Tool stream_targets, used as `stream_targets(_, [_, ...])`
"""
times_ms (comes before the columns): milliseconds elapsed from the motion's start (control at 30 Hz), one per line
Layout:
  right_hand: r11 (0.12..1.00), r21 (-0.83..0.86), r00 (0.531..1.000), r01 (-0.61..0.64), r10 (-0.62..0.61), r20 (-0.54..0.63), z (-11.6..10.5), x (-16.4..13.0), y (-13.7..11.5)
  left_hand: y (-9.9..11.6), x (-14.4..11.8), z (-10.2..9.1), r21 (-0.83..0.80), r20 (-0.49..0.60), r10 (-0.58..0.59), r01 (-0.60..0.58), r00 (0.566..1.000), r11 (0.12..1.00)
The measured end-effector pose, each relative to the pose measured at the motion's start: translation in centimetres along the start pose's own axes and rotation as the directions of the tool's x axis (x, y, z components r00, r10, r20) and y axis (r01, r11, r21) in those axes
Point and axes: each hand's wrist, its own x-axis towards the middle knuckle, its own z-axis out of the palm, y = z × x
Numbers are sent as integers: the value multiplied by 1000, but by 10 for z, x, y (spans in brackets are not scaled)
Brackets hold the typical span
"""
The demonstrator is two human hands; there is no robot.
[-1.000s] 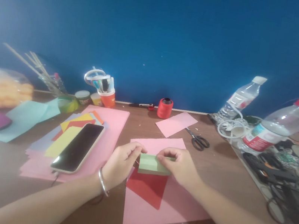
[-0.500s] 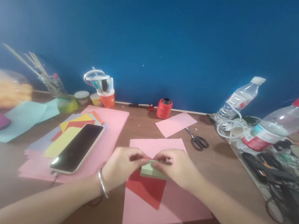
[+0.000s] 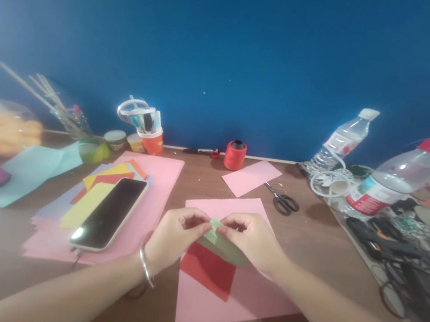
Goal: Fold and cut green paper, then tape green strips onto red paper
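A light green piece of paper (image 3: 222, 245) is held up between my two hands, its near edge bent or curved. My left hand (image 3: 180, 237) pinches its left part between thumb and fingers. On the other side, my right hand (image 3: 249, 240) pinches it close to the left fingertips. Below them lies a red piece of paper (image 3: 208, 271), partly covered by the green one. Both are above a large pink sheet (image 3: 194, 313) on the brown table.
Scissors (image 3: 284, 202) and a small pink paper (image 3: 251, 178) lie beyond my right hand, near a red thread spool (image 3: 235, 156). Leftward, a phone (image 3: 109, 212) rests on stacked coloured paper. Plastic bottles (image 3: 393, 181) and a glue gun (image 3: 385, 242) crowd the right side.
The green paper, earlier a flat folded strip, now looks opened out and curved, with a pale tip rising between my fingertips. Both hands keep their pinch; the view has shifted slightly.
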Motion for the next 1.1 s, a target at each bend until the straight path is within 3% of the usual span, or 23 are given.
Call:
stream_targets(200, [1000,-1,999,-7,7,-35,2,-2,-3,0,-2,1,36,58,74,-77,996,996])
stream_targets(567, [985,148,995,-87,94,-43,5,0,1,-3,-2,1,58,62,15,-18,998,998])
stream_targets(667, [964,251,995,-91,81,53,3,1,4,-2,0,0,66,39,38,-40,999,997])
stream_targets(800, [898,371,963,-238,168,211,-2,3,13,-1,2,-2,70,-4,75,-75,997,995])
stream_targets(1100, [905,377,980,-196,189,55,-7,10,22,-6,6,-4,13,3,49,-49,999,999])
